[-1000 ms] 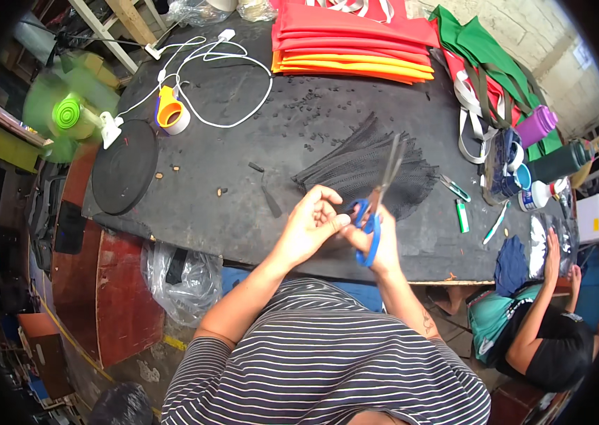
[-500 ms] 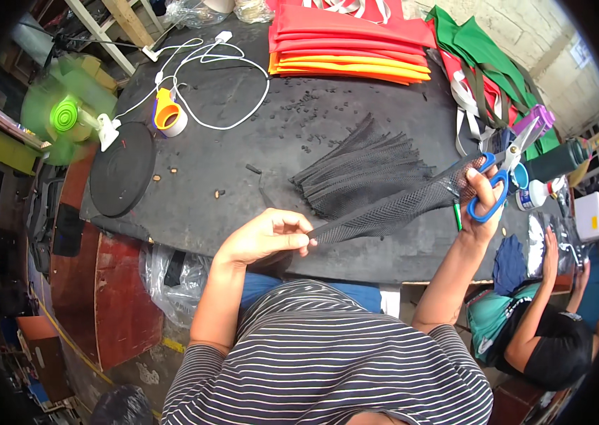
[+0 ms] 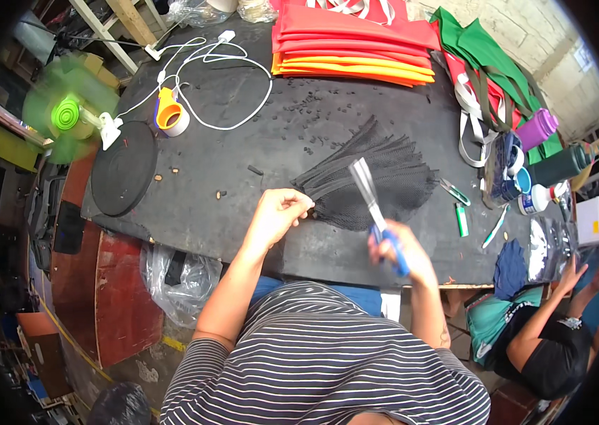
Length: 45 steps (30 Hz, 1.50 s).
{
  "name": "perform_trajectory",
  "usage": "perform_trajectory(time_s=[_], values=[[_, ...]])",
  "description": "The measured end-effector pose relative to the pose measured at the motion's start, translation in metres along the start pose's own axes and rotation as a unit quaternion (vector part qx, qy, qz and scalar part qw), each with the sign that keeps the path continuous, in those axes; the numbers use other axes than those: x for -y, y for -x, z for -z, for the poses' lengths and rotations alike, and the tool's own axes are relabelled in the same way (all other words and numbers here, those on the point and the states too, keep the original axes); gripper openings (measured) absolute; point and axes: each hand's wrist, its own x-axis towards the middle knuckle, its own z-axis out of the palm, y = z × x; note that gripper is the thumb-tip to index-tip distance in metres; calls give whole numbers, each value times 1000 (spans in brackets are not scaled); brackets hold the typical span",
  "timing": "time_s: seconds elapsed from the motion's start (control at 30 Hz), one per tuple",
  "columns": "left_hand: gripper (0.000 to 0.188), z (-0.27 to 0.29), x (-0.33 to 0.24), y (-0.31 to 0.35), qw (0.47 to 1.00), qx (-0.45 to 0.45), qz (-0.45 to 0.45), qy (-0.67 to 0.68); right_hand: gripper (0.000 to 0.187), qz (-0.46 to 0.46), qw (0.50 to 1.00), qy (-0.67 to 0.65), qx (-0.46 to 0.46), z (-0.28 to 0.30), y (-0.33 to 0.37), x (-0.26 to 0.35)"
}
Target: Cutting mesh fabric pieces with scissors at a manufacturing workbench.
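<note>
A fan-shaped pile of black mesh strips (image 3: 384, 180) lies on the dark tabletop. My left hand (image 3: 278, 218) is closed in a pinch at the narrow left end of the pile, on the tip of a mesh strip. My right hand (image 3: 405, 251), smeared by motion, grips blue-handled scissors (image 3: 370, 198) in front of the pile. Their blades point up and away from me, over the mesh. The blades look closed together or nearly so, though blurred.
Folded red and orange bags (image 3: 352, 49) are stacked at the back. Small green-handled snips (image 3: 455, 191), a green tube (image 3: 461, 220) and bottles (image 3: 537, 200) stand or lie at right. A tape roll (image 3: 172, 119), white cable and spinning fan (image 3: 65, 113) are left. A co-worker sits right.
My right hand has let go of the mesh strip's far end and moved left and nearer me with the scissors. The strip, stretched between my hands before, now lies on the pile.
</note>
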Motion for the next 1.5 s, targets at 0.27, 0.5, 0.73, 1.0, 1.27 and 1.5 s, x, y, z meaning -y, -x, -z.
perform_trajectory(time_s=[0.27,0.5,0.73,1.0,1.27,1.5], values=[[12,-2,-13,3,1000,15,16,11,36,-119,989,20,89,-22,11,-34],[15,-1,-15,3,998,37,42,23,40,-87,994,-21,66,-30,-2,-34],[15,-1,-16,5,998,36,44,25,32,-89,995,-33,39,-35,-6,-34],[14,0,-20,7,997,45,49,46,27,-142,990,16,-14,-43,-5,-18],[9,-32,-32,11,989,33,-143,1,44,153,982,0,-113,-53,-47,-18],[18,-28,-53,11,902,-193,-292,-251,28,88,973,-181,-115,-60,-55,7]])
